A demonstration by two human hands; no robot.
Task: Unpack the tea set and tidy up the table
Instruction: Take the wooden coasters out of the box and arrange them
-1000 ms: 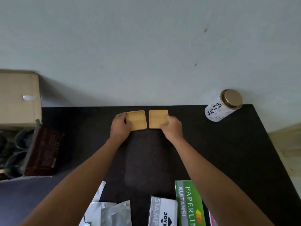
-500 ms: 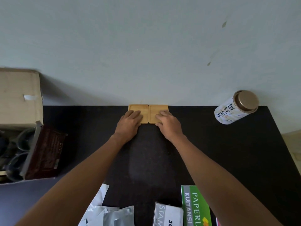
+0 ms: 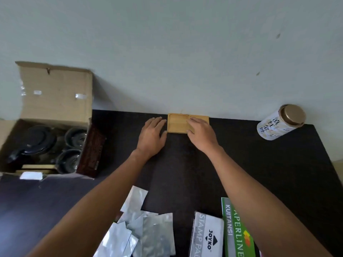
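the 2 wooden coasters [image 3: 179, 123] lay flat, touching side by side, their joint long axis running along the wall at the black table [image 3: 278, 164]'s far edge, right hand [image 3: 201, 134] resting flat-fingered on the right one, left hand [image 3: 152, 136] flat-fingered, thumb touching the left one

Matt pale wooden coasters [image 3: 178, 123]; matt dark table [image 3: 269, 173]; corrugated cardboard box [image 3: 55, 93]; shiny foil sachets [image 3: 146, 230]; metallic-lidded paper-wrapped canister [image 3: 278, 123].

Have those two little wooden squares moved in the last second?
Yes. The two wooden coasters slid away from the person, closed the gap between them, and now lie side by side against the wall.
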